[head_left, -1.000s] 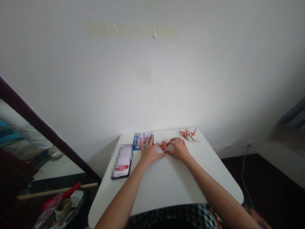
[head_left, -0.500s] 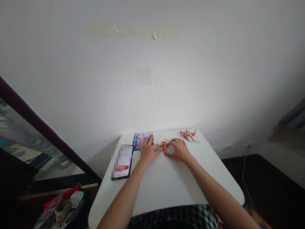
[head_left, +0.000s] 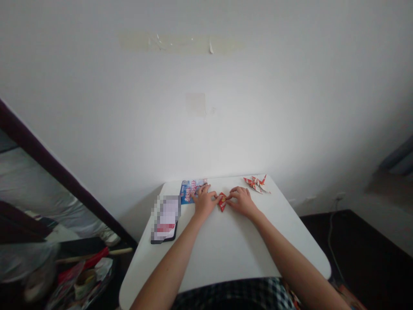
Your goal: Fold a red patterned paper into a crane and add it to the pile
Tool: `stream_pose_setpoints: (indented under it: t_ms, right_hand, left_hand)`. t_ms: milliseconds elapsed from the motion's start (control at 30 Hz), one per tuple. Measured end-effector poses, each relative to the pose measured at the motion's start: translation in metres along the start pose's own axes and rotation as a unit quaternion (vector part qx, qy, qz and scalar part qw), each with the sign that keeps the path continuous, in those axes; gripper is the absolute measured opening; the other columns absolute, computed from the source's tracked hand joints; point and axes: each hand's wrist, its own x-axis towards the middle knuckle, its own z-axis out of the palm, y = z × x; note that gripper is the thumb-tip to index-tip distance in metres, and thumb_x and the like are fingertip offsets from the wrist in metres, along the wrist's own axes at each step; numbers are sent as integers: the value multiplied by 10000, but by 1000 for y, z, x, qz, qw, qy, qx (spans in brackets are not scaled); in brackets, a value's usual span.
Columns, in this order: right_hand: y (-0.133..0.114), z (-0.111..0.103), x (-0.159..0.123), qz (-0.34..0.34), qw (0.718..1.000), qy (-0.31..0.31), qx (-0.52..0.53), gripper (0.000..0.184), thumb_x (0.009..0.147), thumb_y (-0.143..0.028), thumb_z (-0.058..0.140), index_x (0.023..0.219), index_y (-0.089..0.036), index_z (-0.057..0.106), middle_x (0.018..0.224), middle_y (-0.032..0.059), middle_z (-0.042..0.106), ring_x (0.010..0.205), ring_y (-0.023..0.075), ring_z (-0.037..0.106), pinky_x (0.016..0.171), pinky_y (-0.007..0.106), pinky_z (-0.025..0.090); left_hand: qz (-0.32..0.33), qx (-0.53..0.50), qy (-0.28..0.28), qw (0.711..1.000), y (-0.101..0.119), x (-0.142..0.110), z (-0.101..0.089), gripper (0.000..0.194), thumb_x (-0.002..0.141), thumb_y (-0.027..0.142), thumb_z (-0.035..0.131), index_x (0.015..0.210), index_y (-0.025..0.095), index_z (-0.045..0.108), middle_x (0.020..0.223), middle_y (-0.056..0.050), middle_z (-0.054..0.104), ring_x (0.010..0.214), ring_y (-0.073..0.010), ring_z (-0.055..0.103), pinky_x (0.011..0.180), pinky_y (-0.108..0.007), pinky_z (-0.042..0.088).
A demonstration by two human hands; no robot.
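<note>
A small piece of red printed paper, folded into a diamond, lies on the white table between my hands. My left hand pinches its left edge with thumb and forefinger, while the other fingers spread over a blue printed sheet. On the opposite edge, my right hand has thumb and forefinger closed on the same paper. Just beyond my right hand sit red-and-white origami figures, which overlap so that I cannot separate them clearly.
A phone with a blurred-out screen lies at the table's left side. The wall meets the far table edge. Down to the left are a wooden stick and a bag of mixed items. Blurred pale cloth shows past a dark frame.
My fingers have shifted along the folded paper's edges, and its lower point shows more now. The right thumb has moved up. At far left, the pale blurred shapes have moved.
</note>
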Motion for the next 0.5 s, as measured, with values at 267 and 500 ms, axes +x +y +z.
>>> stream_pose_setpoints:
  t_ms: [267, 500]
  right_hand:
    - [-8, 5, 1, 29, 999, 20, -5, 108, 929, -352, 700, 942, -278, 777, 1172, 62, 661, 1213, 272, 552, 1157, 581, 279]
    - [-5, 7, 2, 24, 999, 26, 1, 108, 924, -353, 707, 931, -272, 779, 1156, 61, 669, 1179, 264, 565, 1124, 535, 328]
  left_hand:
    - [26, 5, -4, 1000, 3, -1, -7, 199, 878, 440, 728, 762, 280, 758, 1527, 22, 579, 1457, -365, 416, 1160, -832, 154]
    - [70, 22, -17, 997, -4, -2, -13, 234, 851, 543, 730, 814, 313, 760, 1530, 40, 577, 1430, -361, 454, 1163, -831, 139]
